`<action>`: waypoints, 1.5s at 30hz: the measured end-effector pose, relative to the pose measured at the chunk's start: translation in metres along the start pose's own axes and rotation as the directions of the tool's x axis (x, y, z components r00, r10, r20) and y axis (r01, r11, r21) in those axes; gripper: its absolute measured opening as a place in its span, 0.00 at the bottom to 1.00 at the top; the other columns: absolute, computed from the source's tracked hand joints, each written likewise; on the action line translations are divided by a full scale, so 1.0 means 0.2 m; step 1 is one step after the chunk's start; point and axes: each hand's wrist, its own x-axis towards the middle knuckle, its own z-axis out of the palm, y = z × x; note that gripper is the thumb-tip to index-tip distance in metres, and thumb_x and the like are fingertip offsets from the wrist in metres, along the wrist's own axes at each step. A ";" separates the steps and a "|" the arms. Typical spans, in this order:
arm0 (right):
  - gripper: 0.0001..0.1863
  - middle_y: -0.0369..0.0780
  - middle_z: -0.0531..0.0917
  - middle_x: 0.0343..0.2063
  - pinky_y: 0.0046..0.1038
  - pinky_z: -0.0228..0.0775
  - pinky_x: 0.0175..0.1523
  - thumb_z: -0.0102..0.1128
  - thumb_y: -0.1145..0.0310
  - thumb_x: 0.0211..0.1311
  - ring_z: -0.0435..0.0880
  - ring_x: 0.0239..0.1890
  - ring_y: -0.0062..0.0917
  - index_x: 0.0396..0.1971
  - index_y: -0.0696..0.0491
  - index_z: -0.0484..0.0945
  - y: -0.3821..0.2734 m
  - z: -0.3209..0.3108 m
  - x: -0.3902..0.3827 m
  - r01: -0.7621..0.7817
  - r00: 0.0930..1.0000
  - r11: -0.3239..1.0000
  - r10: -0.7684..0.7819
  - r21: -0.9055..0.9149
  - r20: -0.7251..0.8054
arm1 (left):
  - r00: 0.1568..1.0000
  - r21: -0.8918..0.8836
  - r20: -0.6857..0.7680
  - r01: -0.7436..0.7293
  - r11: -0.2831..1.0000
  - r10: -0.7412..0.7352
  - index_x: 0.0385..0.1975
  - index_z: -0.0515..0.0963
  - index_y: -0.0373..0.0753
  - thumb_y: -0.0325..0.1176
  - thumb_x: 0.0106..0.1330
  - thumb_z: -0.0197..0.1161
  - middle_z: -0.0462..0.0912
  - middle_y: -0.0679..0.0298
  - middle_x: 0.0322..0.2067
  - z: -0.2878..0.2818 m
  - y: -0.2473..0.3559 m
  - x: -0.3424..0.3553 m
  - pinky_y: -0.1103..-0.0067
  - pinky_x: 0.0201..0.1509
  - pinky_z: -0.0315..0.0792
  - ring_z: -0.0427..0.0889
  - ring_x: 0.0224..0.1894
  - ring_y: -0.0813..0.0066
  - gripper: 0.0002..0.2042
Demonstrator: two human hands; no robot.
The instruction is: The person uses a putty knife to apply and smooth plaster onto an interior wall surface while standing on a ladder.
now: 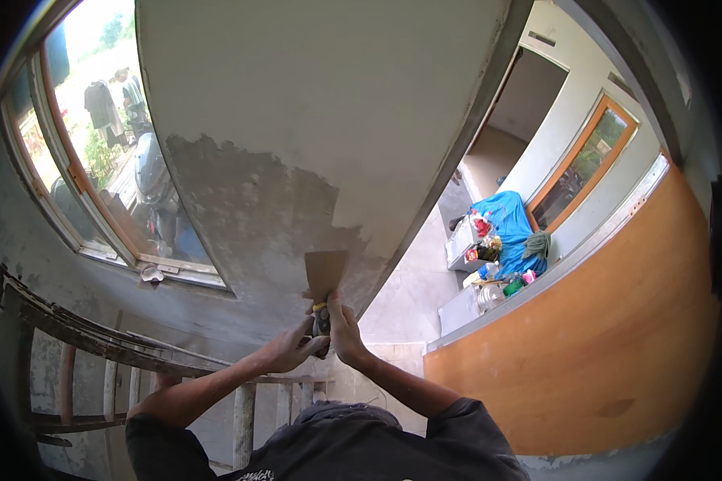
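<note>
In front of me, both my hands hold a hand tool with a dark grey body (322, 322) and a small yellow part. A flat tan plate (326, 271) widens out beyond it, close to or against the wall; I cannot tell its exact kind. My left hand (293, 346) is closed round the tool's left side, thumb towards me. My right hand (345, 330) grips its right side, fingers pointing up along it. The wall panel (313, 88) is pale above, with a rough, darker grey patch (257, 188) lower down, ending in a ragged edge.
Left, a wooden-framed window (108, 184) looks outside. Below it runs a worn wooden railing or rack (96, 341). To the right, past the wall's edge, a blue sheet (505, 220) and assorted household items lie beside a curved orange-brown board (569, 361).
</note>
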 end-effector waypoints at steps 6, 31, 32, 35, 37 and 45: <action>0.32 0.49 0.75 0.48 0.35 0.66 0.52 0.52 0.41 0.58 0.75 0.50 0.35 0.49 0.55 0.72 -0.64 -0.27 0.18 0.473 0.602 0.440 0.472 -0.763 0.645 | 0.994 -0.037 0.043 -0.098 0.995 0.100 0.46 0.63 0.33 0.36 0.69 0.49 0.78 0.58 0.34 0.01 -0.05 0.05 0.76 0.45 0.72 0.79 0.39 0.72 0.14; 0.21 0.30 0.64 0.04 0.17 0.49 0.13 0.54 0.60 0.64 0.59 0.06 0.10 0.12 0.55 0.72 -2.05 0.52 0.63 0.923 -0.071 -0.201 -0.927 -0.328 0.368 | 0.877 0.135 -0.481 0.046 0.990 0.025 0.27 0.76 0.33 0.46 0.64 0.56 0.72 0.59 0.14 0.04 -0.12 0.36 0.74 0.25 0.66 0.73 0.18 0.72 0.18; 0.21 0.29 0.64 0.04 0.17 0.48 0.13 0.54 0.60 0.64 0.58 0.06 0.10 0.12 0.54 0.72 -2.03 0.52 0.63 0.909 -0.087 -0.207 -0.943 -0.363 0.320 | 0.843 0.058 -0.538 0.022 0.998 0.012 0.26 0.75 0.34 0.45 0.65 0.57 0.72 0.62 0.13 0.07 -0.15 0.39 0.76 0.23 0.65 0.71 0.17 0.77 0.18; 0.22 0.29 0.64 0.04 0.17 0.47 0.13 0.53 0.60 0.64 0.59 0.06 0.10 0.12 0.54 0.72 -2.05 0.46 0.66 0.922 -0.101 -0.222 -0.928 -0.317 0.358 | 0.797 -0.108 -0.603 -0.036 0.993 -0.037 0.24 0.75 0.34 0.42 0.65 0.56 0.71 0.67 0.13 0.19 -0.15 0.49 0.81 0.21 0.63 0.69 0.17 0.84 0.16; 0.22 0.28 0.64 0.04 0.17 0.47 0.13 0.54 0.60 0.64 0.59 0.07 0.10 0.12 0.54 0.71 -2.05 0.43 0.64 0.917 -0.085 -0.215 -0.928 -0.335 0.363 | 0.786 -0.202 -0.615 -0.080 0.976 -0.063 0.23 0.74 0.35 0.41 0.65 0.56 0.70 0.70 0.12 0.27 -0.17 0.56 0.83 0.20 0.62 0.67 0.17 0.87 0.15; 0.21 0.28 0.65 0.05 0.17 0.48 0.15 0.55 0.62 0.63 0.61 0.08 0.10 0.12 0.55 0.72 -2.02 0.35 0.61 0.864 -0.058 -0.291 -0.869 -0.410 0.492 | 0.656 -0.125 -0.755 -0.143 0.982 -0.001 0.23 0.74 0.32 0.38 0.65 0.55 0.68 0.70 0.13 0.30 -0.15 0.59 0.81 0.20 0.60 0.65 0.17 0.86 0.14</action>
